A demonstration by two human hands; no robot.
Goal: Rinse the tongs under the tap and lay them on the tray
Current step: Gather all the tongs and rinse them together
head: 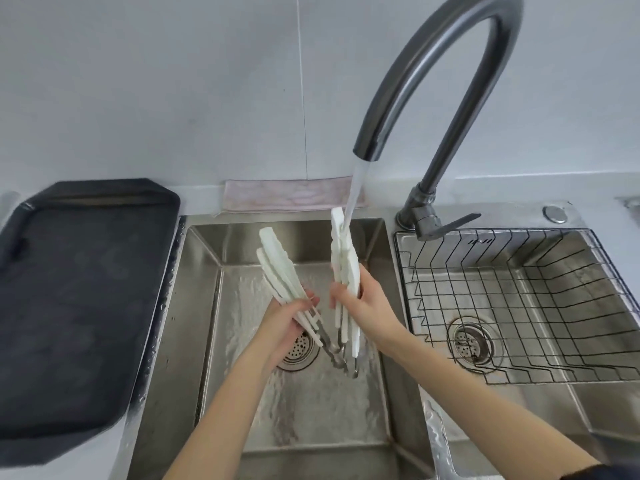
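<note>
White-tipped tongs with metal hinges are spread in a V over the left sink basin (207, 306). My left hand (287, 320) grips the left arms of the tongs (277, 265). My right hand (363, 303) grips the right arms (341, 251), whose tips stand in the water stream (353, 188) from the grey tap (450, 71). The metal hinge ends (341, 355) meet low between my hands. A dark tray (76, 306) lies on the counter at the left, with nothing on it.
The right basin holds a black wire basket (519, 306) over a drain. The tap's lever (450, 223) points right. A pinkish cloth (287, 197) lies along the wall behind the sink. Water droplets sit on the sink rim.
</note>
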